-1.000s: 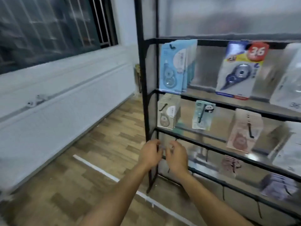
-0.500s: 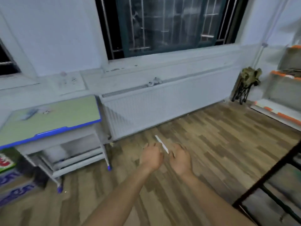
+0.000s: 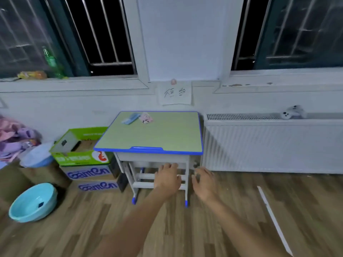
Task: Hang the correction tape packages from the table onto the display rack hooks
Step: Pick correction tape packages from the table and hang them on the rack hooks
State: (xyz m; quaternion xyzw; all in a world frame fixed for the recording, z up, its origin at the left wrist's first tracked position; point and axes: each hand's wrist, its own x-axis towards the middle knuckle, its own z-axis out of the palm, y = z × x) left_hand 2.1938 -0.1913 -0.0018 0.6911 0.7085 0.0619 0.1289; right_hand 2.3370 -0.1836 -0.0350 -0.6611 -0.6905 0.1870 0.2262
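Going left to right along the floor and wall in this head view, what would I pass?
Blue basin → stacked cardboard boxes → small desk with two packages at its far left corner → white radiator. Both hands, left and right, hang empty in front of the desk.

A plain back room, used for storage and stock.

Ahead of the left hand (image 3: 168, 178): a school desk (image 3: 148, 135), stacked cartons (image 3: 89, 174) (printed lettering), a radiator (image 3: 269, 145), barred windows (image 3: 104, 32).
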